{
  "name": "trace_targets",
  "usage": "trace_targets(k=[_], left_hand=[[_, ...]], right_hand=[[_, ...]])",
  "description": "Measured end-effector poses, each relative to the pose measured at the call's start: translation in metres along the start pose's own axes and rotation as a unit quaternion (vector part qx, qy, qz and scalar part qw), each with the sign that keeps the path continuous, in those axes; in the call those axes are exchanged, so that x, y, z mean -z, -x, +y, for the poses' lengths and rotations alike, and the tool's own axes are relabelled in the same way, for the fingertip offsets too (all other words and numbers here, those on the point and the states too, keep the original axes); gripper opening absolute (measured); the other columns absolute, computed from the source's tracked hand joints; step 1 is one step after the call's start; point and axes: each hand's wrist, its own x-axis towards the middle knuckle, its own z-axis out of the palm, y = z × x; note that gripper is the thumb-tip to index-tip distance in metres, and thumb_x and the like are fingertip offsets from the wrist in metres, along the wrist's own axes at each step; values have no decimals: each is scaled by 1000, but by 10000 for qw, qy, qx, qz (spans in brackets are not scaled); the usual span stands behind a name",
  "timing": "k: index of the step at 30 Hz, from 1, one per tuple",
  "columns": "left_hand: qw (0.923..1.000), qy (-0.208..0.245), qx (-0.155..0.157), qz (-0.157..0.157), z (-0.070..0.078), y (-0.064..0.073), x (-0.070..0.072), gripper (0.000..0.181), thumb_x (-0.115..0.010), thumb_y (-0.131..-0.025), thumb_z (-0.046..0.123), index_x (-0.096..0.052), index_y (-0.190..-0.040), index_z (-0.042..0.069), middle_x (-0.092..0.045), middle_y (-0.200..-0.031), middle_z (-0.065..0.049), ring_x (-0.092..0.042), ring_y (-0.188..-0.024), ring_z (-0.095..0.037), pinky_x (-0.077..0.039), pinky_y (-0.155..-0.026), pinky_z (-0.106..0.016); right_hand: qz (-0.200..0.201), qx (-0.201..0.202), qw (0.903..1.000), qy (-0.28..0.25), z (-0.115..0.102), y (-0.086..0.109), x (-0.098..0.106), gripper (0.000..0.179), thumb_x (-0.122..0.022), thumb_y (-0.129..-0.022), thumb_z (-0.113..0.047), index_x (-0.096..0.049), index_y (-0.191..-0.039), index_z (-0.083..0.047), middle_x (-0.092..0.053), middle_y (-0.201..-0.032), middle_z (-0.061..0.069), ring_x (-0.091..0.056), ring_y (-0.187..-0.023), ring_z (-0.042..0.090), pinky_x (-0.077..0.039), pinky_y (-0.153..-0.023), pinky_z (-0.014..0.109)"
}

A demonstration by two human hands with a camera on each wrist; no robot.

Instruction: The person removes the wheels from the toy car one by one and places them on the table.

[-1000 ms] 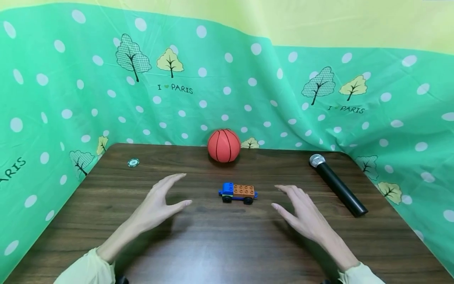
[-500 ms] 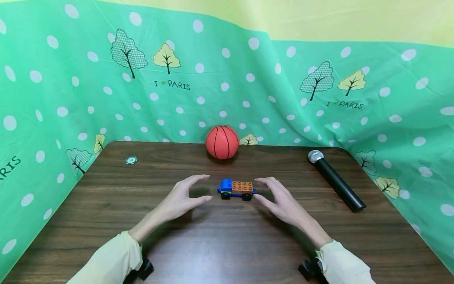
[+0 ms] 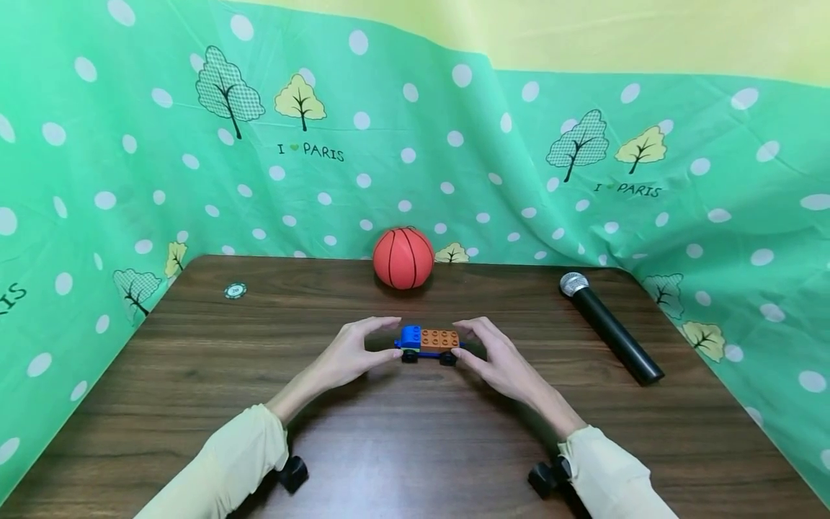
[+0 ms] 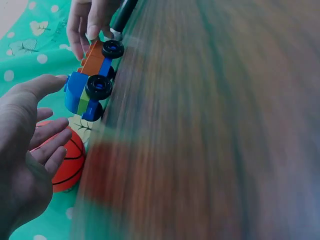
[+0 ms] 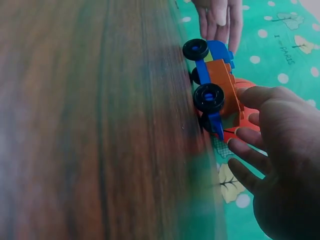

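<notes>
Head view: the truck point(image 3: 436, 340) sits on the table point(image 3: 415, 440), left hand point(image 3: 350, 355) by its cab point(image 3: 411, 336), right hand point(image 3: 508, 362) by its tail point(image 5: 216, 124), both loose, gripping nothing; I'm guessing they bracket it against rolling. Touching? Can't tell.

- Table point(image 3: 402, 432): open lane between the pale sleeves point(image 3: 227, 454), leading up to the toy truck point(image 3: 429, 344).
- Left hand point(image 3: 350, 355) and right hand point(image 3: 506, 360): blocking the toy truck's two ends.
- Red ball point(image 3: 403, 259): behind the toy truck, bare strip between.
- Microphone point(image 3: 611, 328): slantwise, right of right hand, gap between.
- Round chip point(image 3: 235, 290): flat, far left.
- Green cloth point(image 3: 363, 158): closes off the back.
</notes>
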Motion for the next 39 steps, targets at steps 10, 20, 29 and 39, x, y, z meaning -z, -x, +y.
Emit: trace_targets(k=[10, 20, 29, 39], left_hand=[[9998, 194, 43, -80, -10, -11, -11, 49, -79, -93, 23, -65, -136, 3, -68, -130, -9, -64, -121, -23, -47, -105, -47], [9997, -27, -232, 119, -13, -15, -17, 40, -81, -91, 16, -71, -128, 4, -69, -116, -5, -65, -112, -20, -51, -99, -43], [9991, -58, -384, 176, -13, -16, -19, 38, -81, -91, 14, -71, -127, 3, -68, -113, -4, -66, -109, -19, -52, -97, -42], [9991, 48, -315, 282, -11, -16, -18, 38, -81, -91, 12, -71, -127, 3, -68, -113, -3, -66, -109, -19, -52, -97, -43]], right_hand=[[-69, 48, 9999, -124, 4, -5, -7, 40, -71, -100, -14, -61, -136, -2, -60, -125, 8, -60, -110, 23, -51, -93, 49], [-10, 39, 9999, -121, 6, -5, -9, 36, -71, -99, -13, -65, -134, -5, -59, -123, 7, -58, -104, 21, -52, -86, 42], [37, 164, 9997, -165, 8, -5, -10, 36, -72, -100, -13, -65, -134, -5, -59, -123, 7, -58, -103, 21, -52, -83, 41], [85, 276, 9994, -178, 8, -5, -9, 31, -71, -99, -12, -67, -130, -6, -60, -121, 5, -59, -102, 20, -52, -83, 39]])
